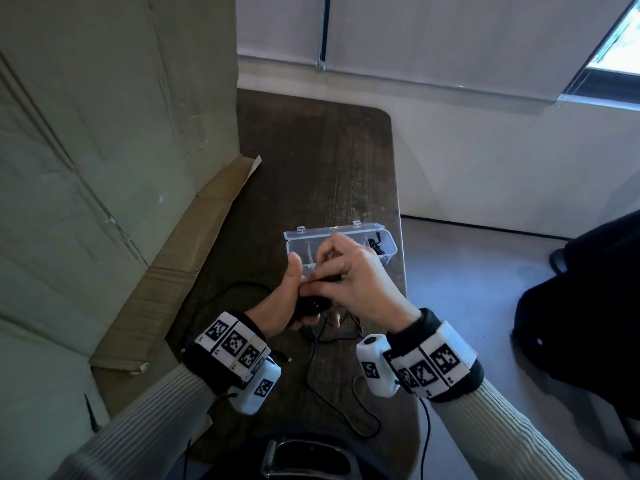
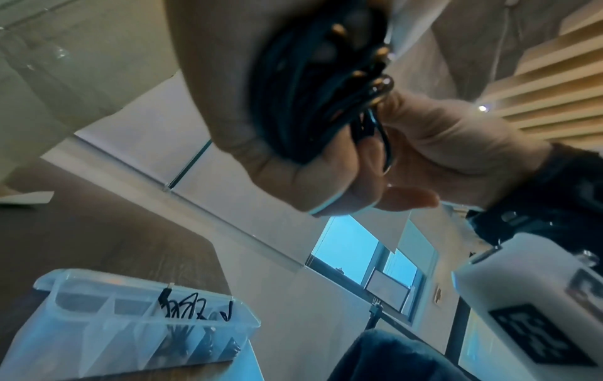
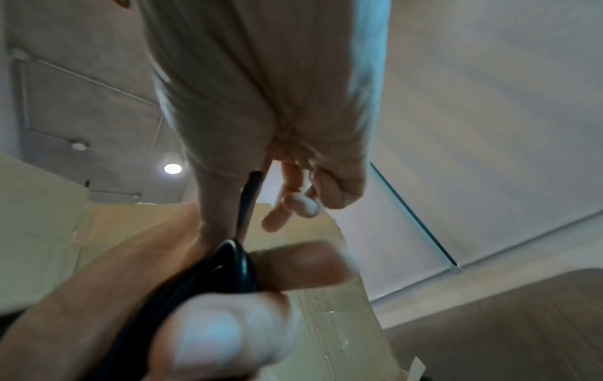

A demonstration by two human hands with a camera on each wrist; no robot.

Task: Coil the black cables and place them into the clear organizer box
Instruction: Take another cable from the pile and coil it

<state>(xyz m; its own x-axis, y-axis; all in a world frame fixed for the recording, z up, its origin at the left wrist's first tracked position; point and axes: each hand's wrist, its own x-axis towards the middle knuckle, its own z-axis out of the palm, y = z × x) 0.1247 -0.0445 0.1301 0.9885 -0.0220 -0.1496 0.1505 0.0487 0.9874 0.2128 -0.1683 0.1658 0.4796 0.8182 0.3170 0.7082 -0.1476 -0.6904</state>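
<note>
Head view: the dark table [image 1: 332,161] is hemmed on its left by a leaning cardboard sheet [image 1: 104,133], bare wood beyond the clear organizer box [image 1: 388,252], which sits near the right edge; the left hand [image 1: 287,303] grips a coiled black cable [image 1: 311,304] just in front of the box, the right hand [image 1: 356,275] pinching a strand; loose cable [image 1: 313,362] trails over the near edge.

Left wrist view: fingers curl round the many-looped bundle [image 2: 303,103]; one box compartment [image 2: 192,332] holds black cables.

Right wrist view: thumb and fingers pinch a glossy strand [image 3: 246,203].
</note>
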